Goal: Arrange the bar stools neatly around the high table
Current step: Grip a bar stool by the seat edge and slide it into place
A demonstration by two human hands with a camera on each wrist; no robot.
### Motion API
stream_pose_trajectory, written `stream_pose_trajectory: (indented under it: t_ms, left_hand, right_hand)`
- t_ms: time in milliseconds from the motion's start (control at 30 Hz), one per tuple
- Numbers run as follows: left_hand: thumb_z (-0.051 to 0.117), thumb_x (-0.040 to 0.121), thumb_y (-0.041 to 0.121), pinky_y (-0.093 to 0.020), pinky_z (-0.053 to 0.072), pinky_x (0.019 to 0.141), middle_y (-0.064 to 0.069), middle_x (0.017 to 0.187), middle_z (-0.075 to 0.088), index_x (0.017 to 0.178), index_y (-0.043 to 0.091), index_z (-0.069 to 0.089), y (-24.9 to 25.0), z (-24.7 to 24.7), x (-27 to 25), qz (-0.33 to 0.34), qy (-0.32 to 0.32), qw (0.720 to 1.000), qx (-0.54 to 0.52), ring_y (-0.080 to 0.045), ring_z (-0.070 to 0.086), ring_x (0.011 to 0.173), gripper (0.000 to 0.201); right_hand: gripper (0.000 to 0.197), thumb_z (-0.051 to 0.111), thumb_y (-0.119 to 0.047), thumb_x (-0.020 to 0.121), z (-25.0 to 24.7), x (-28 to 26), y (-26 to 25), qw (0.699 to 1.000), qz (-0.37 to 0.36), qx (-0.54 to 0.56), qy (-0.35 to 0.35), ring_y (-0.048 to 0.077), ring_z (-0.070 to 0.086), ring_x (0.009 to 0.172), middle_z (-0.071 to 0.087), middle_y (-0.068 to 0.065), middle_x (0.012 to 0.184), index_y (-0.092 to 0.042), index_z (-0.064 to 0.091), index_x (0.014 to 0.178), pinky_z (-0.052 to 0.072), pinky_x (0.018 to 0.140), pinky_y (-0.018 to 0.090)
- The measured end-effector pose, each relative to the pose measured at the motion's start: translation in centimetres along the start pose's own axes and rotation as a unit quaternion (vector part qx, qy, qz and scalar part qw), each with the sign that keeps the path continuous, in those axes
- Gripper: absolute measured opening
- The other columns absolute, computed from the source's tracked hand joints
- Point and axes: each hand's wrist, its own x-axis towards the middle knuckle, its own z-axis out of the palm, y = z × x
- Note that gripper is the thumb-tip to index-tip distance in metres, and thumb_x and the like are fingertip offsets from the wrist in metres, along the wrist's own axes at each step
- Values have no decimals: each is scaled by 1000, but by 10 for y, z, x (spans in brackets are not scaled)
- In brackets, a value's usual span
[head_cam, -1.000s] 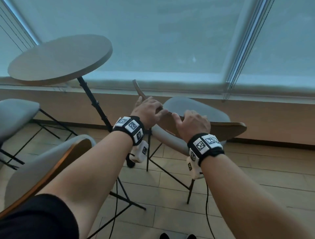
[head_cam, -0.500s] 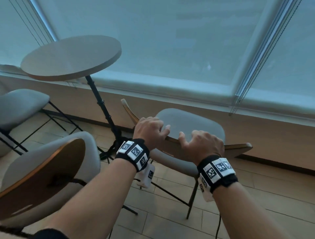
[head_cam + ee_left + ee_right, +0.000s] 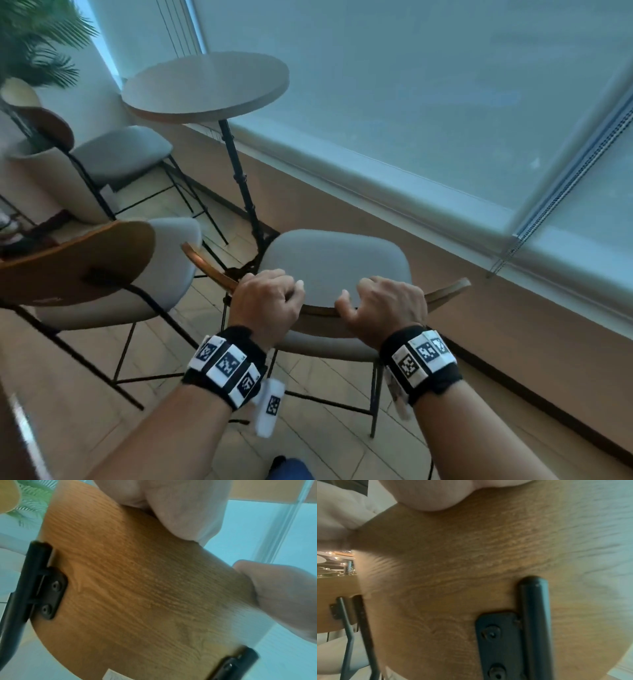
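A bar stool with a grey seat (image 3: 334,263) and a curved wooden backrest (image 3: 445,289) stands in front of me, below the round high table (image 3: 205,84). My left hand (image 3: 269,301) grips the backrest's top edge left of centre. My right hand (image 3: 387,305) grips the same edge further right. The left wrist view shows the backrest's wood back (image 3: 137,595) close up with fingers (image 3: 180,513) curled over its top. In the right wrist view the wood back (image 3: 453,574) carries a black bracket (image 3: 498,642).
A second stool (image 3: 113,260) with a wooden back stands close on the left. A third stool (image 3: 123,156) sits behind the table, with a potted plant (image 3: 34,44) at far left. The window wall (image 3: 411,222) runs along the right. Tiled floor (image 3: 325,428) lies below.
The view has swung left and closer to the table. The held stool now sits nearer the table's post, with both hands still on its backrest. The plant and third stool's back have come into view.
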Motion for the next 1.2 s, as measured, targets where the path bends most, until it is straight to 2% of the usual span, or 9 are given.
stream_pose_trajectory:
  t_ms: [167, 300, 400, 500, 700, 833, 966, 1100, 1200]
  left_hand:
    - [57, 94, 37, -19, 21, 46, 7, 49, 40, 50, 25, 34, 21, 2, 27, -36, -79, 996, 34, -7, 39, 45, 51]
    - [49, 94, 49, -24, 29, 49, 1, 57, 56, 59, 19, 56, 13, 3, 66, -139, -130, 976, 106, -11, 53, 55, 47]
    - [47, 91, 43, -25, 31, 48, 1, 55, 56, 57, 16, 57, 23, 16, 80, -168, -172, 962, 128, -12, 55, 53, 45]
    - [46, 91, 41, -24, 29, 47, 1, 49, 50, 52, 16, 53, 42, 28, 92, -189, -162, 958, 139, -13, 53, 48, 47]
    - [44, 92, 50, -25, 27, 48, 2, 49, 49, 52, 16, 54, 68, 53, 121, -262, -141, 941, 162, -14, 52, 49, 54]
    - [48, 90, 48, -26, 25, 49, 3, 45, 43, 44, 16, 45, 80, 66, 133, -322, -99, 926, 172, -16, 48, 46, 57]
    - [52, 90, 48, -26, 23, 49, 3, 46, 45, 44, 15, 45, 101, 77, 146, -365, -77, 910, 183, -15, 46, 46, 58]
    - [52, 90, 50, -26, 25, 52, 3, 46, 44, 45, 16, 46, 127, 84, 158, -400, -63, 895, 185, -16, 46, 47, 57]
    - [51, 90, 51, -26, 27, 52, 2, 47, 45, 46, 16, 46, 141, 93, 167, -411, -58, 892, 181, -17, 46, 48, 57]
  right_hand:
    - [50, 34, -49, 87, 6, 33, 44, 997, -76, 1, -1, 17, 34, 37, 37, -4, 46, -17, 43, 50, 41, 41, 29]
    - [47, 34, -43, 85, 13, 63, 66, 993, -111, 25, 11, 17, 28, 36, 31, -6, 46, -15, 43, 48, 40, 38, 31]
    - [45, 34, -41, 84, 16, 84, 85, 991, -131, 37, 15, 18, 27, 37, 29, -6, 46, -15, 42, 48, 40, 38, 32]
    - [45, 33, -42, 83, 19, 105, 105, 989, -143, 29, 1, 17, 28, 36, 31, -4, 45, -15, 43, 48, 41, 38, 32]
    - [48, 34, -44, 87, 27, 152, 140, 978, -204, 34, -9, 21, 38, 36, 34, -3, 45, -15, 43, 49, 41, 39, 31]
    - [50, 35, -44, 89, 31, 176, 155, 963, -265, 48, -17, 19, 34, 36, 33, -3, 45, -14, 41, 49, 37, 39, 28]
    - [50, 34, -44, 89, 28, 195, 175, 945, -322, 56, -18, 13, 23, 36, 29, -5, 45, -16, 36, 48, 23, 40, 22]
    - [49, 33, -44, 88, 21, 210, 198, 933, -353, 66, -24, 12, 23, 36, 31, -5, 44, -16, 34, 47, 20, 41, 20]
    - [47, 32, -44, 86, 21, 224, 212, 927, -369, 65, -32, 15, 31, 38, 37, -3, 46, -16, 35, 48, 20, 42, 21]
